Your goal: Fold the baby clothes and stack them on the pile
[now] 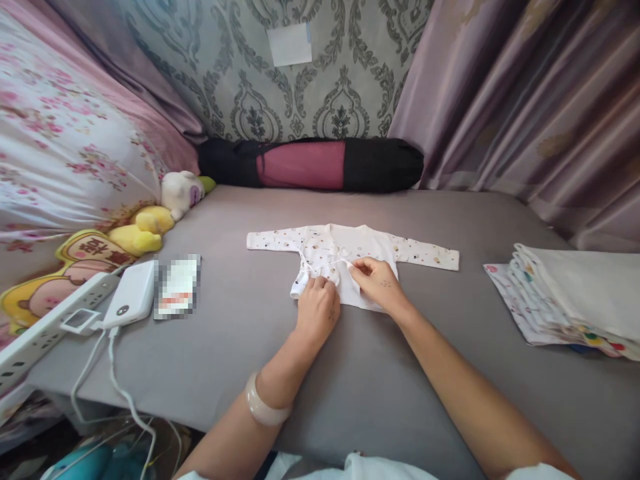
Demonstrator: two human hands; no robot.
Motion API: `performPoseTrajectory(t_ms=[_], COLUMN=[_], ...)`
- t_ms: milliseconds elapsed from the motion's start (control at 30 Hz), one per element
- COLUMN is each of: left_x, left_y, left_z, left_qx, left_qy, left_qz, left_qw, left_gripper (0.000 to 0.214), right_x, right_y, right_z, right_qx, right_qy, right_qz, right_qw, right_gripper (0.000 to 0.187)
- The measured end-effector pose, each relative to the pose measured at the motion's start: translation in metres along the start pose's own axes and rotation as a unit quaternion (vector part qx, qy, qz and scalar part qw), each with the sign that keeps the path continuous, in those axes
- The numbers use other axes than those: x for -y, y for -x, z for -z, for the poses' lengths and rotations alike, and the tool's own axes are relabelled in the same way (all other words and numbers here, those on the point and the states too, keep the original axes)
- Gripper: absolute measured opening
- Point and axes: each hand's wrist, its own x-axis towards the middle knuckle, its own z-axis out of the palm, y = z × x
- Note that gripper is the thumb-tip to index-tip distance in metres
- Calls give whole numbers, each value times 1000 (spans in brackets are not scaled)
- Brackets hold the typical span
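Observation:
A small white baby shirt [367,241] with a speckled print lies spread on the grey bed sheet, both sleeves stretched out sideways. My right hand [379,285] is closed in a pinch on a thin white tie string at the middle of the shirt's front. Curled at the lower left of the shirt, my left hand [319,305] grips the fabric near the hem; its fingertips are partly hidden. Another thin white cord hangs in a loop along the shirt's left side.
A stack of folded cloths [575,300] lies at the right. To the left are a white power bank [133,293] with cables, a power strip [45,333], a blurred packet [177,287] and plush toys [145,227]. A black and pink bolster-shaped bag [303,164] lies along the wall.

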Motion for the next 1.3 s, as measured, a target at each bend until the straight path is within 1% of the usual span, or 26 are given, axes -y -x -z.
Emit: performPoseTrajectory(t_ms=[100, 200, 300, 467, 533, 633, 700, 767, 833, 867, 933, 967, 1033, 1100, 1133, 1200, 1300], left_x=[-3, -6, -7, -9, -10, -11, -12, -11, -8, -6, -1, 3, 11, 20, 25, 36, 51], left_y=[-1, -5, -10, -16, -17, -16, -16, -15, -14, -14, -13, -13, -12, -12, -12, -13, -14], left_z=[-1, -4, -9, -15, -16, -11, -6, -1, 2, 2, 1, 0, -2, -2, -2, -3, -4], left_qx=[-22, -33, -31, -7, 10, 31, 52, 79, 79, 62, 7, -22, -69, -97, -105, -114, -108], left_qy=[59, 158, 239, 286, 297, 321, 350, 385, 405, 400, 362, 336, 280, 219, 186, 125, 89], left_qz=[3, 8, -5, -9, -20, -45, -50, -33, 21, 56, 109, 120, 120, 122, 131, 159, 200], left_qw=[998, 987, 971, 958, 955, 946, 934, 919, 911, 913, 926, 934, 950, 963, 968, 973, 970], left_gripper=[25, 24, 25, 27, 26, 21, 20, 23, 26, 26, 24, 23, 22, 22, 22, 23, 22], right_x=[4, 8, 10, 6, 2, -1, -2, -2, -2, -2, -4, -5, -6, -6, -6, -4, 0], right_y=[1, 2, 2, 0, 0, 0, 0, 0, 0, 0, 2, 3, 5, 4, 2, -9, -39], right_z=[-2, -4, -4, -6, -7, -9, -10, -11, -11, -12, -12, -12, -10, -7, -5, 0, 4], right_qx=[14, 6, -9, 2, 5, 8, 15, 23, 30, 35, 58, 79, 130, 168, 174, 159, 92], right_qy=[-29, -13, 10, 24, 26, 28, 25, 19, 17, 18, 24, 35, 68, 94, 97, 92, 127], right_qz=[-14, -7, 9, 15, 16, 20, 19, 14, 9, 8, 16, 25, 44, 50, 45, 25, 14], right_qw=[999, 1000, 1000, 1000, 1000, 999, 999, 999, 999, 999, 998, 996, 988, 980, 979, 983, 988], right_gripper=[24, 23, 19, 19, 20, 21, 22, 23, 23, 23, 24, 23, 23, 24, 24, 25, 23])
